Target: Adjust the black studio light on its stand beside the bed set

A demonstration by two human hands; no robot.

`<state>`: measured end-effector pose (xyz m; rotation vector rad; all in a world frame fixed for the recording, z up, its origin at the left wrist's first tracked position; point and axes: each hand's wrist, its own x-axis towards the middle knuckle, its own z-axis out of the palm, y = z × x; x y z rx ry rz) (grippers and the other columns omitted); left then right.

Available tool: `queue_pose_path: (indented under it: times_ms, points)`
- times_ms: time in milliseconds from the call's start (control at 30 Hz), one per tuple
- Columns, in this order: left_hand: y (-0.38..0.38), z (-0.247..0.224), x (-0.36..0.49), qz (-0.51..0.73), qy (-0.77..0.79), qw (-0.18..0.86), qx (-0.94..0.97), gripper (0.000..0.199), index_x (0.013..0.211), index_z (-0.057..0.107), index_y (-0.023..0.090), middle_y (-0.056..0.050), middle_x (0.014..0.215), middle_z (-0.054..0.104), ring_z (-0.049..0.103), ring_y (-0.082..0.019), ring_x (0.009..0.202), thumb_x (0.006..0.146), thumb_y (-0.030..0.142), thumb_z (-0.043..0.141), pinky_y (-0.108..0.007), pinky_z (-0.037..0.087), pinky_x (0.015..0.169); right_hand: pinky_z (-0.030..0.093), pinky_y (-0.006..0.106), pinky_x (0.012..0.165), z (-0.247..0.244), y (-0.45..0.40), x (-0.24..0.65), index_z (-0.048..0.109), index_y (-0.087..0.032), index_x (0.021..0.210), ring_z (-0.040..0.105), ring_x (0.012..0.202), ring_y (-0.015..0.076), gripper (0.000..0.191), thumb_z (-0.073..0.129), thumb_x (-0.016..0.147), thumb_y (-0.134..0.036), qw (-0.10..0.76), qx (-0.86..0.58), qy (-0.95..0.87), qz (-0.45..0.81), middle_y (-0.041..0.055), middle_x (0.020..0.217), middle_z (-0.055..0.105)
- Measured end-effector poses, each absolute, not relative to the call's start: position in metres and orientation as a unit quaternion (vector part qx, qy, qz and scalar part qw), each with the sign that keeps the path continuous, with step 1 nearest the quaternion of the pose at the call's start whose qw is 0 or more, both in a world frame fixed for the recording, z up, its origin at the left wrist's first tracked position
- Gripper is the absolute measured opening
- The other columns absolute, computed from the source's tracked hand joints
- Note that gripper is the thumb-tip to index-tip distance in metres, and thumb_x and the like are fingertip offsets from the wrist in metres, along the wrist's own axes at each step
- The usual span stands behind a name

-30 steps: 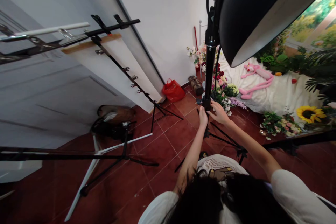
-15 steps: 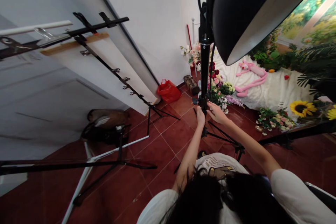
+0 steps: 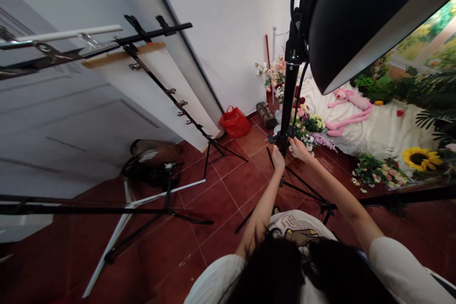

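A black light stand [image 3: 289, 99] rises in front of me, carrying a large black lamp reflector [image 3: 342, 23] with a pale inside. My left hand [image 3: 278, 157] is closed round the pole just below its collar, on the near left side. My right hand [image 3: 300, 149] is closed at the right side of the same collar, its fingertips partly hidden there. A small black knob [image 3: 272, 139] sticks out of the collar on the left, above my left hand. A black cable [image 3: 301, 90] hangs along the pole. The stand's legs [image 3: 306, 183] spread over the floor below.
Left are backdrop stands with a clamped crossbar [image 3: 156, 33] and white board [image 3: 171, 90]. A red bag [image 3: 235, 122] sits by the wall. Flowers [image 3: 381, 171], a pink plush toy [image 3: 352, 104] and a white fur cloth [image 3: 409, 126] lie right. Stand legs [image 3: 142, 211] cross the red tiles.
The view has turned slightly, so most things sit further right. The stand's pole leans a little more in the view. My right hand's fingers look more drawn in at the collar.
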<state>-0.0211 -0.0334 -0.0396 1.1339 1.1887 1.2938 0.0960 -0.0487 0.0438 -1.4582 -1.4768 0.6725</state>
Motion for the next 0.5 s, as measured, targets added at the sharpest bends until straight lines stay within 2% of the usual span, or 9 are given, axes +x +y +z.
queue_pose_path:
  times_ms: [133, 300, 500]
  points:
    - [-0.031, -0.036, -0.019, 0.528, 0.513, 0.497, 0.46, 0.07, 0.104, 0.069, 0.018, -0.016, 0.109, 0.075, 0.069, -0.027, 0.114, 0.099, 0.071, 0.024, -0.044, 0.049, 0.108, 0.052, 0.039, 0.096, 0.04, -0.037, 0.098, 0.066, -0.022, 0.105, 0.065, 0.099, 0.0246, 0.05, 0.049, 0.088, -0.066, 0.509, -0.574, -0.549, 0.332, 0.0066, 0.09, 0.07]
    - [-0.028, -0.035, -0.018, 0.522, 0.521, 0.493, 0.461, 0.07, 0.087, 0.068, 0.02, -0.014, 0.094, 0.074, 0.07, -0.026, 0.102, 0.098, 0.073, 0.023, -0.042, 0.051, 0.104, 0.052, 0.036, 0.094, 0.029, -0.035, 0.101, 0.063, -0.024, 0.103, 0.062, 0.1, 0.0225, 0.05, 0.052, 0.084, -0.069, 0.517, -0.556, -0.538, 0.367, 0.0055, 0.093, 0.068]
    - [-0.028, -0.036, -0.017, 0.543, 0.525, 0.468, 0.458, 0.074, 0.083, 0.065, 0.019, -0.014, 0.09, 0.074, 0.07, -0.025, 0.09, 0.096, 0.076, 0.019, -0.039, 0.054, 0.091, 0.053, 0.033, 0.09, 0.011, -0.034, 0.094, 0.062, -0.023, 0.095, 0.064, 0.093, 0.021, 0.055, 0.056, 0.08, -0.076, 0.553, -0.559, -0.506, 0.354, 0.005, 0.092, 0.069]
